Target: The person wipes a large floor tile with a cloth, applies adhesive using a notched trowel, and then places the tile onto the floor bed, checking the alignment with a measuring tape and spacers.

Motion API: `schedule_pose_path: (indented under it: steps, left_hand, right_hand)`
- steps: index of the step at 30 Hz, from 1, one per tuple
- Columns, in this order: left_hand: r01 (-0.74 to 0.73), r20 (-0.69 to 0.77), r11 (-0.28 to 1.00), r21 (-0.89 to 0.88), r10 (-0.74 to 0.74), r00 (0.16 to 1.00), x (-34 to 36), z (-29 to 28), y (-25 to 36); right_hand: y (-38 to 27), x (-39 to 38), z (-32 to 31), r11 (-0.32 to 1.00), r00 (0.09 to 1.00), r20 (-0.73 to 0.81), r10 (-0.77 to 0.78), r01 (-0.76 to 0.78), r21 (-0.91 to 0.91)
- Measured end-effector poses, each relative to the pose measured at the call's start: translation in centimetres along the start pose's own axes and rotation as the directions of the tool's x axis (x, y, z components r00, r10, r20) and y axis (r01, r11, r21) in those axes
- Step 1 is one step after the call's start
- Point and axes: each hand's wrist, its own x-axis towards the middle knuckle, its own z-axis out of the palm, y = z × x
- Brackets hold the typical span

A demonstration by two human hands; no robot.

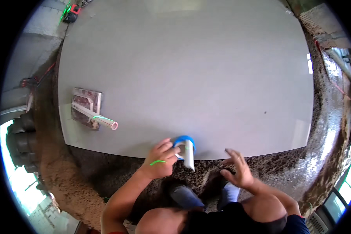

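Note:
My left hand (162, 160) has its fingers closed on a blue ring-shaped item (183, 138) with a white strip (189, 154) hanging from it, like a roll of tape, at the near edge of a large grey slab (202, 78). My right hand (238, 171) is open to the right of it, fingers apart and holding nothing, over the slab's near edge. At the slab's left lies a square stained tool (85, 97) with a long pale tube handle (103, 119), crossed by a green light line.
Wet dark mortar (323, 117) borders the slab. A red-and-black device (71, 13) casting green light stands at the far left corner. Dark stacked cylindrical objects (21, 144) are at the left, beside brown sand (62, 175). My feet (183, 195) rest just below the slab's near edge.

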Motion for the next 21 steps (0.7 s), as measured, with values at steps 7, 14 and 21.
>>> schedule_pose_path:
  steps: [7,14,21]
  left_hand:
    - [-0.068,-0.005,0.990,-0.127,0.068,0.998,2.8,-0.9,0.9]
    - [0.166,-0.565,0.976,-0.144,-0.219,0.796,-1.6,2.7,-4.3]
    - [0.368,-0.691,0.929,-0.032,-0.287,0.664,-0.5,2.6,-9.7]
  right_hand:
    - [-3.4,7.6,0.5,0.967,0.963,0.192,-0.187,0.215,-0.140]
    - [0.1,8.5,4.4,0.991,0.974,0.181,-0.136,0.133,0.029]
    - [-0.2,4.7,4.1,0.994,0.986,0.166,0.018,0.001,-0.113]
